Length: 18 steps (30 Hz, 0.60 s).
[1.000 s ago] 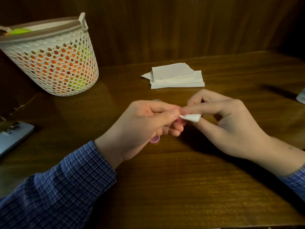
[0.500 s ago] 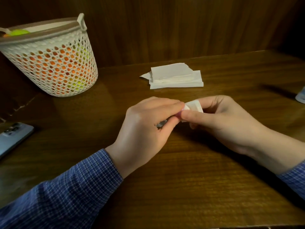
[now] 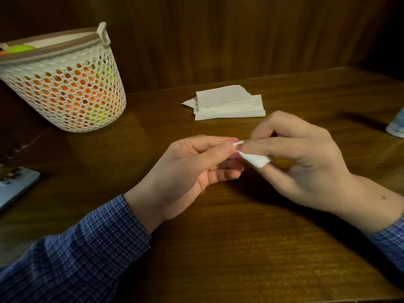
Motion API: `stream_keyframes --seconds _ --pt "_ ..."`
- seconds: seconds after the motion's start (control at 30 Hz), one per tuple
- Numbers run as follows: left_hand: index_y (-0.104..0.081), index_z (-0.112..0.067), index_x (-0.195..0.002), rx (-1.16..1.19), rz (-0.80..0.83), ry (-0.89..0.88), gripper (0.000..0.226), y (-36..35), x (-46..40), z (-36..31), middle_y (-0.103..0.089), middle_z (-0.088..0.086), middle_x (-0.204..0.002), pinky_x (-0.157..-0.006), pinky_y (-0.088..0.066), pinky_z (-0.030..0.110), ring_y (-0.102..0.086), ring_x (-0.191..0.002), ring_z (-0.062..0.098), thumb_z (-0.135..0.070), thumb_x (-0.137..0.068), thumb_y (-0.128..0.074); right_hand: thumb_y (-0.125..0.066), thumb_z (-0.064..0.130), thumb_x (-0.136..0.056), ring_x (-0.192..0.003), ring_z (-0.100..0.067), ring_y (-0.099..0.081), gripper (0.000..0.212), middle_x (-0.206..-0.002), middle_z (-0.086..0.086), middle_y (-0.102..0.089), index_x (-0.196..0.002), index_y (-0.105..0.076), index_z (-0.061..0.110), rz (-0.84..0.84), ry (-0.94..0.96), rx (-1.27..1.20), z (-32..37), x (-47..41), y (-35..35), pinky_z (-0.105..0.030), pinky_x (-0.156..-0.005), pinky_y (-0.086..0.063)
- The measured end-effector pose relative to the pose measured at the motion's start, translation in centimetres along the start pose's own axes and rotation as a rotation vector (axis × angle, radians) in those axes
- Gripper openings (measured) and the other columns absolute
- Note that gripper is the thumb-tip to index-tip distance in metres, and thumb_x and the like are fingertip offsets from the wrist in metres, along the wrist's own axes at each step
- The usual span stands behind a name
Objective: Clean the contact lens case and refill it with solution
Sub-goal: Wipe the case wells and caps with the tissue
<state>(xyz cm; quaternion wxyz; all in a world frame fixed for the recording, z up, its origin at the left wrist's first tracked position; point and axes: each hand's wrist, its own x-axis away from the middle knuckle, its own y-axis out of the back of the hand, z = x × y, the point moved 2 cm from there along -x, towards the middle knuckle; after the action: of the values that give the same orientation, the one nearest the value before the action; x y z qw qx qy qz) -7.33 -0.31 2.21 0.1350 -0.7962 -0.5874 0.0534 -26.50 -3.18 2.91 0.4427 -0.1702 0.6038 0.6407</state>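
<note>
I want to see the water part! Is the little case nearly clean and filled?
Not yet. The left hand holds the pink lens case, mostly hidden, while the right hand pinches a bit of tissue against it, so wiping is under way. Spare tissues wait behind. Filling remains; a bottle-like thing sits at the table's right edge.

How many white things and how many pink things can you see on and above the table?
White: 3 - mesh basket, stack of folded tissues, tissue piece pinched by the right hand.
Pink: 1 - lens case, mostly hidden in the left hand.
Total: 4
</note>
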Motion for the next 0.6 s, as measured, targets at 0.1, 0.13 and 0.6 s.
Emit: stream_keyframes --seconds 0.1,0.13,0.6 --pt "-0.077 -0.01 -0.112 -0.005 0.046 -0.078 0.034 0.2 0.1 -0.1 -0.078 0.006 -0.099 -0.066 -0.058 0.02 -0.073 -0.086 0.014 -0.022 -0.08 -0.07 -0.07 0.008 -0.095 -0.084 -0.019 -0.062 0.018 -0.093 -0.011 -0.065 -0.111 -0.077 0.004 0.015 -0.037 -0.095 0.0 0.1 -0.1 -0.028 -0.069 -0.05" --pt "-0.077 -0.013 -0.11 -0.038 0.037 -0.114 0.034 0.3 0.2 -0.1 -0.078 0.005 -0.1 -0.069 -0.058 0.021 -0.074 -0.088 0.014 -0.023 -0.078 -0.072 -0.068 0.008 -0.095 -0.085 -0.019 -0.062 0.02 -0.093 -0.011 -0.065 -0.114 -0.076 0.005 0.018 -0.079 -0.167 0.1 0.2 -0.1 -0.028 -0.07 -0.05" --pt "-0.077 0.0 -0.1 -1.384 -0.359 -1.194 0.014 -0.1 1.8 -0.6 -0.076 0.013 -0.103 -0.088 -0.056 0.018 -0.07 -0.098 0.012 -0.003 -0.087 -0.079 -0.07 0.019 -0.088 -0.08 -0.007 -0.063 0.022 -0.089 0.002 -0.076 -0.106 -0.081 0.012 0.051 -0.678 -0.975 0.4 0.3 -1.5 -0.026 -0.074 -0.052"
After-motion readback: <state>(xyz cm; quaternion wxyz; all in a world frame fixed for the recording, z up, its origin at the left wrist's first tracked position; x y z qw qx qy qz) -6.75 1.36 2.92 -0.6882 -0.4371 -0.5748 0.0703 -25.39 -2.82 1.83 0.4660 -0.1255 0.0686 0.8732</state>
